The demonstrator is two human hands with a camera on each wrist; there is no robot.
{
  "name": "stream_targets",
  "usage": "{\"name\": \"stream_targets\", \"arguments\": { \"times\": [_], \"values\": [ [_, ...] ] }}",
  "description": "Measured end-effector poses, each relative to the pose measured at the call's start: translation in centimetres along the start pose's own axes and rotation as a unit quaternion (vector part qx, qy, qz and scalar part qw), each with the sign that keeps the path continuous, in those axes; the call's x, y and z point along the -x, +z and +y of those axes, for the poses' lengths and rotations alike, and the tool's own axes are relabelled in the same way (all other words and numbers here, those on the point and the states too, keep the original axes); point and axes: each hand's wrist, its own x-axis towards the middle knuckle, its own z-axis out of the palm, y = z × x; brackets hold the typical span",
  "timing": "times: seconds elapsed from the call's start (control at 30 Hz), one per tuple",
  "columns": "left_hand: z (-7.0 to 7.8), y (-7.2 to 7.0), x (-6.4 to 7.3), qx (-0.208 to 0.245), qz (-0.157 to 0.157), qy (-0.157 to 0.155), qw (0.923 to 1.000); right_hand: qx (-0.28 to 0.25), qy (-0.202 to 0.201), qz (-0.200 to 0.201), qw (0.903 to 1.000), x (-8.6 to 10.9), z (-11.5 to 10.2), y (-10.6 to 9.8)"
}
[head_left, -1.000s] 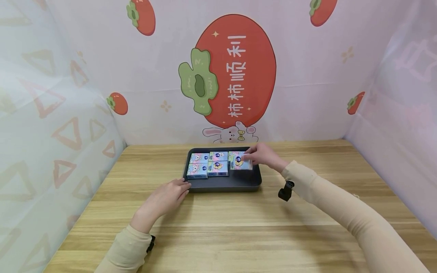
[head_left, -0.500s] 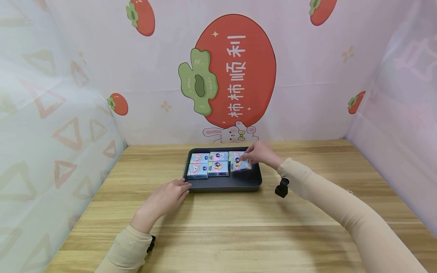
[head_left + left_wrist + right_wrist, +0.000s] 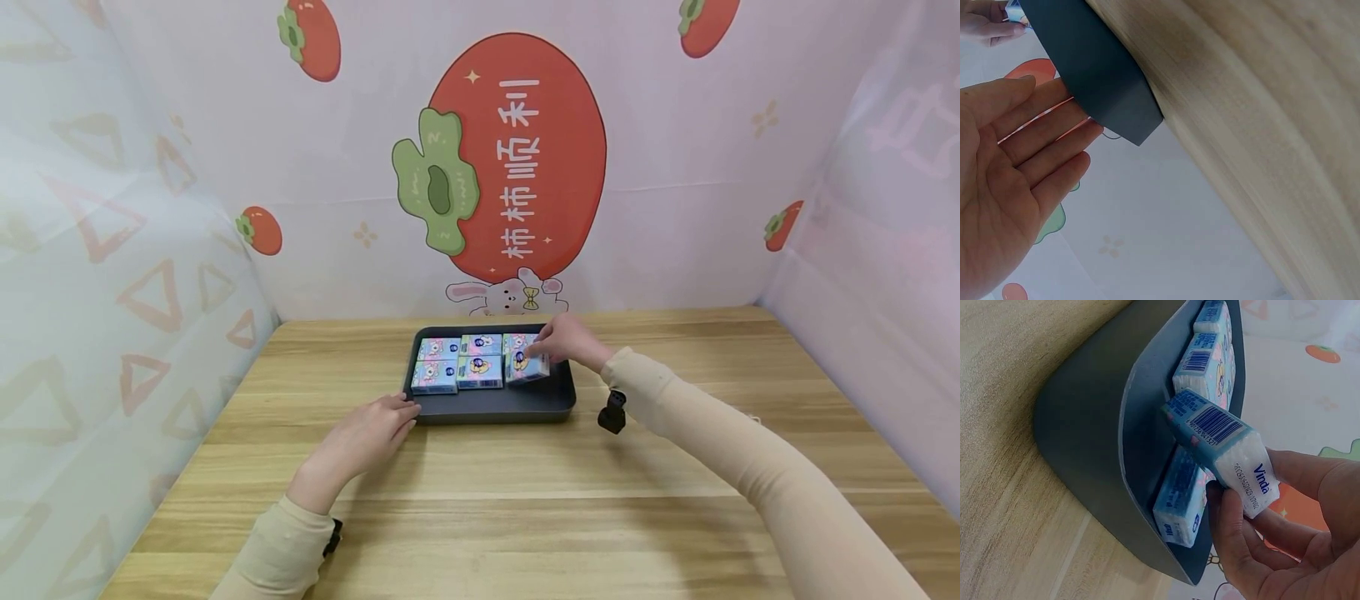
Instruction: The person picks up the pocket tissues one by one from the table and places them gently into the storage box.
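Note:
A small blue tissue pack marked Vinda is pinched between the thumb and fingers of my right hand. It tilts above the right part of a dark grey tray, in front of another tissue pack at the back. Several more packs lie in the tray to its left, in two rows, among them a front-left pack and a front-middle pack. My left hand rests its fingertips on the tray's front left corner; the left wrist view shows those fingers nearly straight against the tray wall.
The tray stands on a wooden table, close to the back wall. A printed fabric backdrop with persimmons rises behind it, and patterned cloth hangs along the sides. A dark wrist camera hangs below the right wrist.
My right hand has moved slightly left and lowered the held pack toward the tray, bringing it beside the front-middle pack and uncovering more of the pack behind. My left hand stays put.

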Motion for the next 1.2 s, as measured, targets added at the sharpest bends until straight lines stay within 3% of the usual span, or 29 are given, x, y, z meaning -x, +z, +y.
{"name": "stream_targets", "arguments": {
  "times": [0.67,1.2],
  "values": [
    [0.1,0.0,0.0,0.002,0.001,-0.004,1.0000,-0.045,0.015,0.001,0.9989,0.2,0.5,0.2],
    [0.1,0.0,0.0,0.001,0.002,0.000,1.0000,-0.021,0.001,0.024,0.9995,0.0,1.2,0.6]
  ]
}}
